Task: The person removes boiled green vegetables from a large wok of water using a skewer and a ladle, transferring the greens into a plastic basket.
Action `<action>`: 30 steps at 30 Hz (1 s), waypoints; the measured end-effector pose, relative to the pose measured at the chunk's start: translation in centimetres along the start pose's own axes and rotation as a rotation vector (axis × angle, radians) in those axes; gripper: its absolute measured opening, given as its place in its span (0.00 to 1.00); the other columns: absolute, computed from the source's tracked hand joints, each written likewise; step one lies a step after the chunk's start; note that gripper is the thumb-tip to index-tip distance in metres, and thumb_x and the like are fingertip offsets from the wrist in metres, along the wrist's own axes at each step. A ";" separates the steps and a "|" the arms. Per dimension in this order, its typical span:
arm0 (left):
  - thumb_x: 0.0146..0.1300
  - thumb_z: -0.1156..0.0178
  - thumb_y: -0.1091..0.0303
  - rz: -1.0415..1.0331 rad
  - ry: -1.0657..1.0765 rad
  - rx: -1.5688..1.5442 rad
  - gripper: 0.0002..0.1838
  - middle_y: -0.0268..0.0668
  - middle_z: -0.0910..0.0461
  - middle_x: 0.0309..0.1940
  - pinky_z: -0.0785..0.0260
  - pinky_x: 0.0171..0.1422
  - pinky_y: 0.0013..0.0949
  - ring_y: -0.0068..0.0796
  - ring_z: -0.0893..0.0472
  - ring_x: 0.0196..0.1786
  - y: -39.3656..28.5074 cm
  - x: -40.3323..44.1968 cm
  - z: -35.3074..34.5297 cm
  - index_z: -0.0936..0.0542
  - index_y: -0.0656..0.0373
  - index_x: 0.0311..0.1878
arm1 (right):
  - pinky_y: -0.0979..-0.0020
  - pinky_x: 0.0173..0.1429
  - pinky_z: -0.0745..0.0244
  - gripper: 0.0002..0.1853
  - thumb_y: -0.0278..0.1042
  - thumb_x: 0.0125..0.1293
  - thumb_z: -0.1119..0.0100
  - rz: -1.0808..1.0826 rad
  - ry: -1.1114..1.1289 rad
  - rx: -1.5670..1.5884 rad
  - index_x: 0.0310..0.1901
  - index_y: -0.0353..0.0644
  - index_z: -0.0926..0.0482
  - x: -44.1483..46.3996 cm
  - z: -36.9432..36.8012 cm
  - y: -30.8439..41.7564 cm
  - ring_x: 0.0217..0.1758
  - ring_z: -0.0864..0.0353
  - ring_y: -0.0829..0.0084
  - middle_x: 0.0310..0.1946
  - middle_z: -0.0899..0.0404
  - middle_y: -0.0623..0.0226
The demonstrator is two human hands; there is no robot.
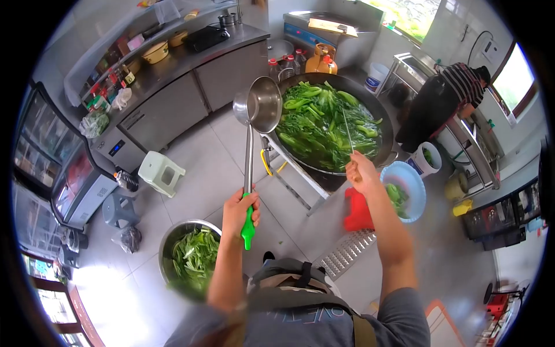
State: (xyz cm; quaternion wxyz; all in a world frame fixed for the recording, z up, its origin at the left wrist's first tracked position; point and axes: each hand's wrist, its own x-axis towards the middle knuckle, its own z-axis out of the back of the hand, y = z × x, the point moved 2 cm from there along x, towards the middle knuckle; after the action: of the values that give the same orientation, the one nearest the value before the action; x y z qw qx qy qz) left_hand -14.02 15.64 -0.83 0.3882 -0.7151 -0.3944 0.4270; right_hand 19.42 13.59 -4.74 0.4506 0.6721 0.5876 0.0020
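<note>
My left hand (241,213) is closed round the green-ended handle of a metal ladle (265,105), whose round bowl is held up beside the left rim of a large wok (381,118). Leafy green vegetables (324,118) lie in liquid in the wok. Over the wok's near right edge, my right hand (361,172) is closed on a thin utensil (348,130) that reaches up across the greens. Its far end is hard to make out among the leaves.
A steel bowl of cut greens (195,254) stands at lower left. Right of the wok are a light blue basin (413,191), a red stool (357,209) and a white bucket (428,162). Another person (442,98) bends over the sink. A gas cylinder (321,59) stands behind the wok.
</note>
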 end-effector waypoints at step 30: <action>0.56 0.47 0.73 0.135 0.058 -0.069 0.14 0.34 0.33 0.19 0.43 0.13 0.23 0.20 0.35 0.13 -0.7 5.8 3.5 0.31 0.63 0.46 | 0.58 0.29 0.33 0.26 0.27 0.53 0.49 0.618 -0.241 -1.930 0.57 0.49 0.36 -20.5 2.7 -5.7 0.25 0.26 0.56 0.22 0.26 0.54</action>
State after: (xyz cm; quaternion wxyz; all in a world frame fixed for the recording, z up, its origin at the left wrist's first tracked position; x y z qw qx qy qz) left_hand -15.52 21.88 -3.10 0.3448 -0.7653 -0.3481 0.4173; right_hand 10.00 -4.82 0.98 0.8361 0.1403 0.0866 0.5233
